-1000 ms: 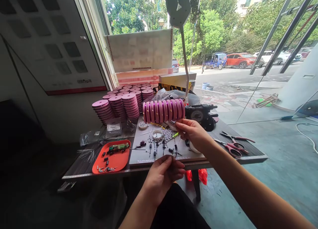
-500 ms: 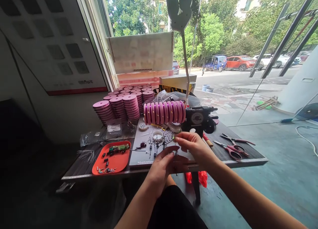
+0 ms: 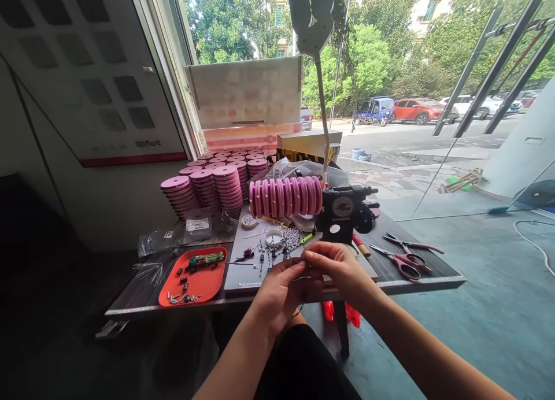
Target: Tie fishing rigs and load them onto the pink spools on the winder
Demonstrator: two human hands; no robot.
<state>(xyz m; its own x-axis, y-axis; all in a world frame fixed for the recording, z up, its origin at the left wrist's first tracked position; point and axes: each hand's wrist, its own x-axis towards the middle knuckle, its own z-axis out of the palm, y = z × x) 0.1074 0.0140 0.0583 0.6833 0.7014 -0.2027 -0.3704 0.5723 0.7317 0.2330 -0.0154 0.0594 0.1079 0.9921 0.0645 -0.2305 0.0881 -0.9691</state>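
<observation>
My left hand (image 3: 281,288) and my right hand (image 3: 337,267) meet at the table's near edge, fingertips pinched together on something too small to name; a thin thread seems to hang below them. Just behind them lies a grey work mat (image 3: 243,267) strewn with small dark fishing parts. A row of pink foam spools (image 3: 286,196) stands on edge on a black winding machine (image 3: 344,212) beyond my hands.
Stacks of pink spools (image 3: 208,183) fill the table's back left. An orange tray (image 3: 197,278) with small parts sits front left, plastic bags (image 3: 173,235) behind it. Red scissors (image 3: 405,255) lie at the right. A lamp stem (image 3: 323,117) rises behind the machine.
My right hand came down from the pink spool row to the table's near edge. My left hand rose to meet it, and both now pinch together.
</observation>
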